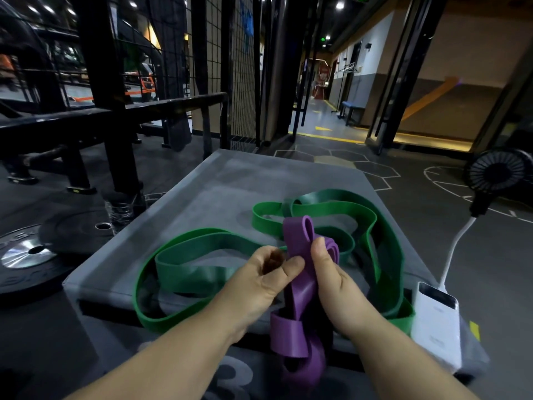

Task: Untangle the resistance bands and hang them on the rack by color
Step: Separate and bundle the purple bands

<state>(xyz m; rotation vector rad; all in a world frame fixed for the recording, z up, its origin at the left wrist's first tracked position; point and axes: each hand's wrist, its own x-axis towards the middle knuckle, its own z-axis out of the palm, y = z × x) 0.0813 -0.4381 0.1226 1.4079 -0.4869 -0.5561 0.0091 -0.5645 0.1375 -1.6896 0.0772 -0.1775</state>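
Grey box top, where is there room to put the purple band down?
The far left of the grey box top is bare, between its far edge and the green bands. The near right is crowded: green loops, the white power bank, and the left hand and right hand holding the purple band.

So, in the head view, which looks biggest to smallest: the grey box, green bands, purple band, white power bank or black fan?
1. grey box
2. green bands, sprawled across it
3. purple band
4. white power bank and black fan: look alike; the power bank is nearer, so unranked.
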